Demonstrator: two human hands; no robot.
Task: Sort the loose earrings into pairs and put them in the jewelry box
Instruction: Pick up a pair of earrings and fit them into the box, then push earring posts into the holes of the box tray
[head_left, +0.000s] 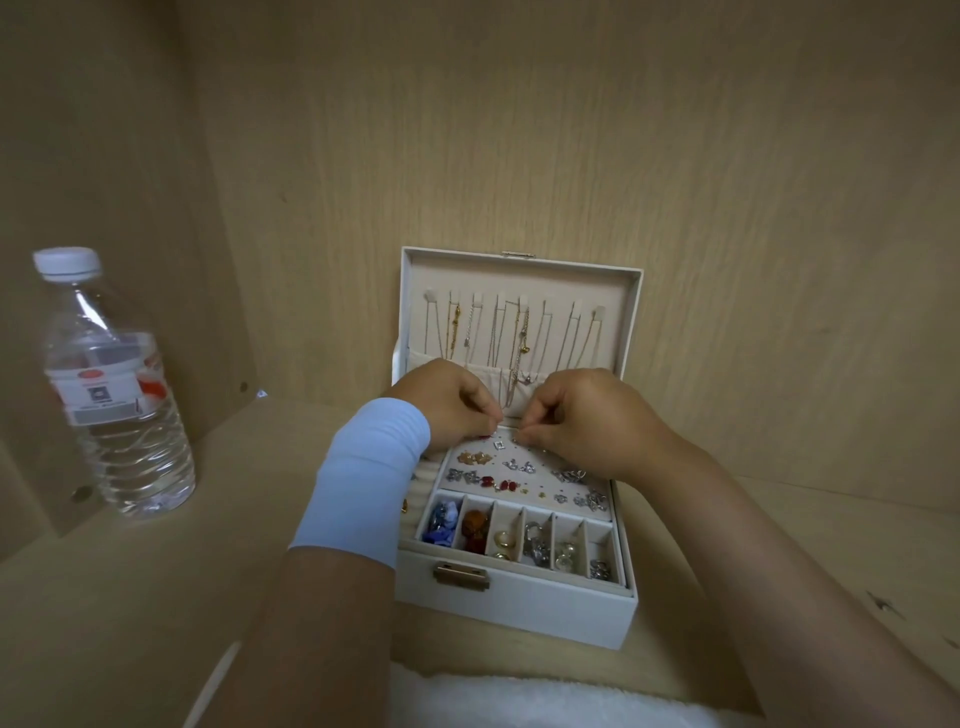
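Observation:
A white jewelry box (519, 608) stands open on the wooden shelf, lid upright with necklaces (511, 332) hanging inside. Its beige earring pad (540, 480) carries several pinned earrings in silver, red and amber. A front row of slim compartments (519, 538) holds blue, brown, gold and silver pieces. My left hand (447, 402), with a light blue wrist sleeve, and my right hand (587, 415) meet at the pad's back edge. Both have curled fingers pinching something tiny there; the item itself is too small to make out.
A clear plastic water bottle (111, 384) with a white cap stands at the left. Wooden walls close in at the back and left. Something white and fluffy (545, 701) lies at the near edge below the box.

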